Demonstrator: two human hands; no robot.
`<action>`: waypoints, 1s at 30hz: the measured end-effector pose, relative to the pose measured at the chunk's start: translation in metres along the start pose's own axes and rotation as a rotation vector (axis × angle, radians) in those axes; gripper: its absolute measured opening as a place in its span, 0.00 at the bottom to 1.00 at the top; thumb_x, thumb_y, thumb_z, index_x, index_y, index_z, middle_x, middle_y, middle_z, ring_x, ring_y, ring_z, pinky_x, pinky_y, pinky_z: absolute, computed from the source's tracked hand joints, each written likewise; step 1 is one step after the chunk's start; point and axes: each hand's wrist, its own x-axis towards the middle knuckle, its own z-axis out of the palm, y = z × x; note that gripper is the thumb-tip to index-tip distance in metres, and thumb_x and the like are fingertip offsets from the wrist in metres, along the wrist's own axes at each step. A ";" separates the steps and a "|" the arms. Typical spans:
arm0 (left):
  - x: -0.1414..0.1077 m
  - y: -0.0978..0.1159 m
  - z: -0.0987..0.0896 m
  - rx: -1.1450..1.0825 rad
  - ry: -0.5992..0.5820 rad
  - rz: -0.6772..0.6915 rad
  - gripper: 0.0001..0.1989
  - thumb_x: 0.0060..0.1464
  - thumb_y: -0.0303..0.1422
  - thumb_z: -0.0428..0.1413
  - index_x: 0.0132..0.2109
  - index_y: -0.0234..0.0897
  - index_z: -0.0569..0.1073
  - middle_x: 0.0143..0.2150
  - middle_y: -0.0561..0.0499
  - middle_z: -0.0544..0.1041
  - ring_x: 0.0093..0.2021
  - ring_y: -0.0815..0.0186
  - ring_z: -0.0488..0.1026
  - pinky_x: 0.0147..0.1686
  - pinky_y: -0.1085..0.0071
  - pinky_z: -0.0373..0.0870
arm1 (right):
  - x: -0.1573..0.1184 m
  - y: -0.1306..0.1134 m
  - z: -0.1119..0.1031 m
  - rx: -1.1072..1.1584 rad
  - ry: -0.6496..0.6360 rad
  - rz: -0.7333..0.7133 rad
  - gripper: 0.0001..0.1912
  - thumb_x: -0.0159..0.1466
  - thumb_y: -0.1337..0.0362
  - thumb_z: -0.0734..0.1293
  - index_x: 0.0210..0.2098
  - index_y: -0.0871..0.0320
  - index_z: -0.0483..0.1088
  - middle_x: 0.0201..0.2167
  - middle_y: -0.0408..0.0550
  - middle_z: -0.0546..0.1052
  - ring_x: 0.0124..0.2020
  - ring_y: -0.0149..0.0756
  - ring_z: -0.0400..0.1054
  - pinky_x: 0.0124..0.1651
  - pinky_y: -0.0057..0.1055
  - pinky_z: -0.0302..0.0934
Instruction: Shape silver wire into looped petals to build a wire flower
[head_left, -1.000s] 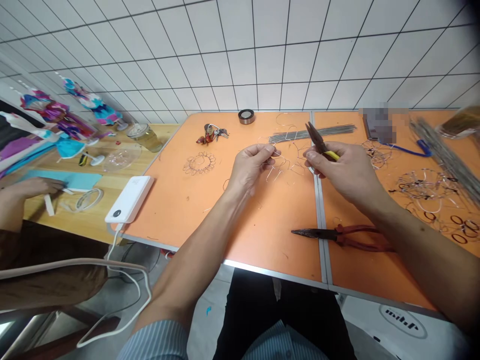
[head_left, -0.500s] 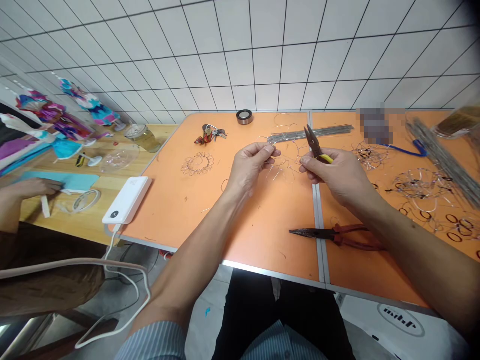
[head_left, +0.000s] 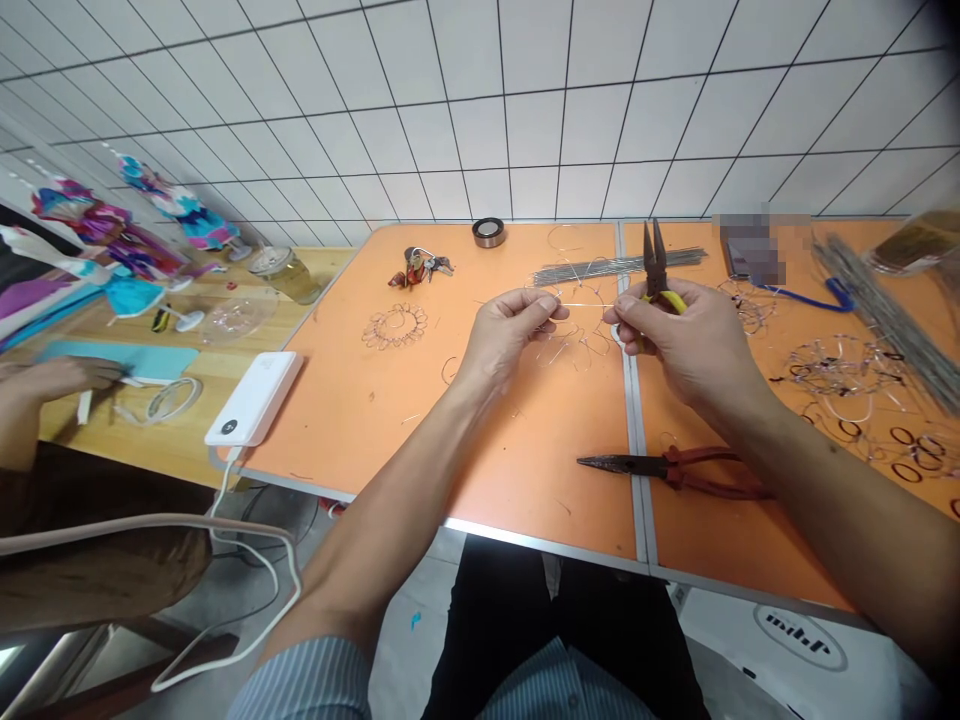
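Observation:
My left hand (head_left: 508,335) pinches a thin silver wire (head_left: 586,306) between thumb and fingers, above the orange table (head_left: 375,440). My right hand (head_left: 679,335) grips a pair of yellow-handled needle-nose pliers (head_left: 655,262), whose dark jaws point up and stand apart. The wire's far end reaches toward the pliers, and I cannot tell if the jaws touch it. Beneath and between my hands lies a loose bent wire shape (head_left: 574,348). The pliers' handles are mostly hidden in my right hand.
Red-handled pliers (head_left: 671,466) lie near the front edge. Straight wires (head_left: 615,267), a wire flower (head_left: 394,326), tape (head_left: 488,232), keys (head_left: 418,268), wire frames (head_left: 844,368) and a power bank (head_left: 253,398) surround me. A co-worker's hand (head_left: 67,375) works at left.
The yellow-handled pliers have turned from tilted left to upright, with their jaws wider apart. My hands have spread slightly, and the wire now runs straight out from my left hand.

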 end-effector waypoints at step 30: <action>-0.001 -0.003 -0.002 0.154 -0.125 -0.048 0.16 0.68 0.46 0.71 0.40 0.37 0.86 0.39 0.47 0.89 0.34 0.71 0.79 0.40 0.73 0.74 | 0.007 0.005 -0.016 -0.317 0.018 -0.314 0.08 0.72 0.55 0.76 0.37 0.47 0.79 0.33 0.45 0.78 0.36 0.44 0.72 0.44 0.43 0.65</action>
